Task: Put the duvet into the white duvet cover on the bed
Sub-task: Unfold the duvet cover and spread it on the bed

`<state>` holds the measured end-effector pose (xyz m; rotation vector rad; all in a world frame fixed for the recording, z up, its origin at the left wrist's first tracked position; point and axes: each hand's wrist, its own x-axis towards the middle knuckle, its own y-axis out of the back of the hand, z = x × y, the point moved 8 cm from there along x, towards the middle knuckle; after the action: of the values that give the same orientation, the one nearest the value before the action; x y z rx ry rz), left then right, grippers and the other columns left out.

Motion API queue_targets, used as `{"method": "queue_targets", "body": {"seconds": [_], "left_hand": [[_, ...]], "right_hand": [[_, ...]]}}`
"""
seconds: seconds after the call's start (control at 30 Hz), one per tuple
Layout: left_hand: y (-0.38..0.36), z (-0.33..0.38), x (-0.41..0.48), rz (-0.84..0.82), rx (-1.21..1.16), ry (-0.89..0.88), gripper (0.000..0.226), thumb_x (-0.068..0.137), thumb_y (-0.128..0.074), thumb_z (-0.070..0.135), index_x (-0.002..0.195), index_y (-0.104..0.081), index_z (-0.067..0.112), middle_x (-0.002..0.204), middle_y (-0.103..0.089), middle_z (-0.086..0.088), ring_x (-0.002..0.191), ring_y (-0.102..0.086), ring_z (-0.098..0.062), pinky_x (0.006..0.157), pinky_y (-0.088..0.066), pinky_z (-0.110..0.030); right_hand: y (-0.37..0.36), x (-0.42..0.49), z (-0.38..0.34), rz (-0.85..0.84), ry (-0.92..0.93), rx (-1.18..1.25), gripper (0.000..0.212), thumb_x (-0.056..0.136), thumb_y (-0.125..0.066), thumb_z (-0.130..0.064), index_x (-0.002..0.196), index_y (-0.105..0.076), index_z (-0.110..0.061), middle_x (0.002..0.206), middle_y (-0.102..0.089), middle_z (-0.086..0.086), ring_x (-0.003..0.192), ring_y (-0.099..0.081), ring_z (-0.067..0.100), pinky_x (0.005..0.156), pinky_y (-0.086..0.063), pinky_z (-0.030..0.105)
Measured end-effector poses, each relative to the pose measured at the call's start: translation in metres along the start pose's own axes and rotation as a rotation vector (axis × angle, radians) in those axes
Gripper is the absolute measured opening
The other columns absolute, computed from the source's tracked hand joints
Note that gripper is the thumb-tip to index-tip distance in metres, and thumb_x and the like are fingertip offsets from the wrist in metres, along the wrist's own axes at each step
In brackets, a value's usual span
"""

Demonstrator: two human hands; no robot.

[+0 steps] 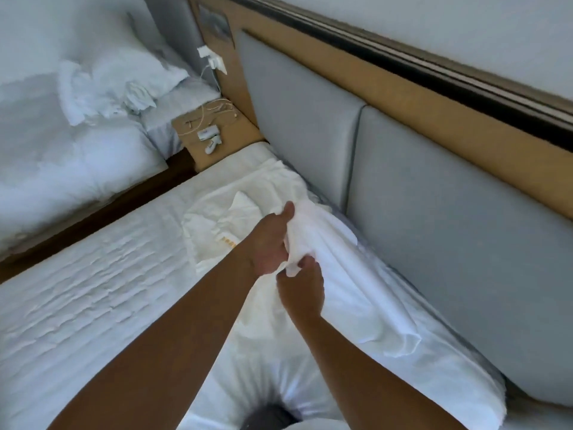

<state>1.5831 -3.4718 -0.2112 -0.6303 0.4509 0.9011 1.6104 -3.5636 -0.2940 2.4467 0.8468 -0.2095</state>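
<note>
A white duvet cover (350, 274) lies bunched along the head of the bed, beside the grey headboard. My left hand (268, 243) grips a gathered fold of it from the left, thumb on top. Just below, my right hand (302, 288) holds the same bunch of cloth from underneath. A cream-white folded layer (217, 225) with a small orange-marked tag lies under the cover, left of my hands; whether it is the duvet I cannot tell. The quilted mattress top (93, 290) spreads to the left.
A padded grey headboard (434, 228) runs along the right. A wooden bedside table (217, 135) holds cables and small white devices. A second bed (62, 150) with rumpled white bedding and pillows stands at the left, across a dark floor gap (102, 212).
</note>
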Motion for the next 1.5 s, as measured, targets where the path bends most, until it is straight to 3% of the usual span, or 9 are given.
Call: {"method": "queue_targets", "body": {"seconds": [0.23,0.37,0.47,0.57,0.77,1.0,1.13,1.3,1.5], "left_hand": [[0.052,0.019,0.044,-0.059,0.144,0.019,0.060,0.098,-0.054,0.054,0.130,-0.059,0.004,0.125,-0.068,-0.019,0.115,-0.067,-0.032,0.106,-0.049,-0.048],[0.062,0.015,0.048,-0.078,0.296,-0.043,0.075,0.098,-0.050,0.061,0.144,-0.046,0.002,0.100,-0.071,-0.005,0.097,-0.065,-0.023,0.098,-0.048,-0.038],[0.061,0.012,0.044,-0.043,0.558,-0.092,0.075,0.097,-0.042,0.068,0.138,-0.051,0.006,0.125,-0.063,-0.010,0.117,-0.061,-0.028,0.107,-0.044,-0.042],[0.047,0.016,0.037,-0.022,0.694,-0.139,0.068,0.100,-0.043,0.061,0.128,-0.057,0.001,0.121,-0.066,-0.017,0.111,-0.065,-0.030,0.102,-0.050,-0.045],[0.020,0.044,0.030,0.003,0.798,-0.276,0.052,0.105,-0.039,0.051,0.092,-0.064,0.007,0.082,-0.069,-0.006,0.079,-0.065,-0.015,0.064,-0.043,-0.025],[0.016,0.057,0.036,0.023,0.799,-0.253,0.060,0.107,-0.038,0.048,0.066,-0.056,0.008,0.062,-0.060,-0.006,0.069,-0.062,-0.019,0.078,-0.045,-0.031],[0.014,0.067,0.041,0.014,0.684,-0.251,0.042,0.106,-0.043,0.046,0.099,-0.061,0.008,0.102,-0.068,-0.014,0.100,-0.069,-0.028,0.091,-0.058,-0.041],[0.027,0.088,0.057,0.122,0.460,-0.248,0.035,0.106,-0.046,0.043,0.108,-0.053,0.008,0.096,-0.062,-0.012,0.095,-0.070,-0.026,0.074,-0.063,-0.031],[0.034,0.111,0.074,0.265,0.831,-0.382,0.052,0.106,-0.036,0.048,0.071,-0.043,0.010,0.064,-0.044,-0.007,0.056,-0.043,-0.016,0.052,-0.035,-0.028]], "right_hand": [[-0.059,0.008,-0.023,-0.190,0.223,0.076,0.038,0.082,-0.064,-0.009,0.118,-0.053,-0.011,0.113,-0.058,-0.002,0.106,-0.058,0.017,0.091,-0.054,0.039],[-0.058,-0.002,-0.029,-0.173,0.206,0.097,0.065,0.078,-0.058,-0.037,0.139,-0.048,-0.015,0.128,-0.055,-0.003,0.114,-0.056,0.014,0.092,-0.054,0.036],[-0.038,-0.007,-0.046,0.069,0.259,-0.056,0.032,0.091,-0.057,-0.041,0.113,-0.059,-0.018,0.108,-0.063,-0.006,0.095,-0.061,0.011,0.074,-0.048,0.026],[-0.001,-0.003,-0.052,0.332,0.184,-0.097,0.019,0.099,-0.047,-0.027,0.112,-0.062,-0.024,0.105,-0.069,-0.008,0.092,-0.065,0.016,0.070,-0.044,0.026],[0.018,0.005,-0.088,0.348,0.279,-0.235,0.028,0.087,-0.060,-0.041,0.111,-0.062,-0.026,0.098,-0.066,-0.013,0.081,-0.063,0.012,0.064,-0.048,0.029],[0.018,0.025,-0.110,0.355,0.285,-0.194,0.020,0.088,-0.058,-0.035,0.102,-0.058,-0.021,0.098,-0.064,-0.008,0.083,-0.062,0.018,0.064,-0.047,0.031],[0.029,0.047,-0.081,0.381,0.015,-0.079,0.019,0.080,-0.052,-0.016,0.099,-0.053,-0.020,0.093,-0.066,-0.003,0.086,-0.064,0.026,0.066,-0.046,0.032],[0.057,0.059,-0.028,0.395,-0.158,-0.077,0.037,0.074,-0.049,-0.008,0.105,-0.060,-0.024,0.103,-0.069,0.002,0.095,-0.065,0.030,0.076,-0.051,0.032],[0.069,0.045,0.054,0.198,-0.326,-0.138,0.033,0.078,-0.050,-0.015,0.106,-0.066,-0.021,0.100,-0.066,0.002,0.094,-0.066,0.027,0.072,-0.050,0.027]]}}
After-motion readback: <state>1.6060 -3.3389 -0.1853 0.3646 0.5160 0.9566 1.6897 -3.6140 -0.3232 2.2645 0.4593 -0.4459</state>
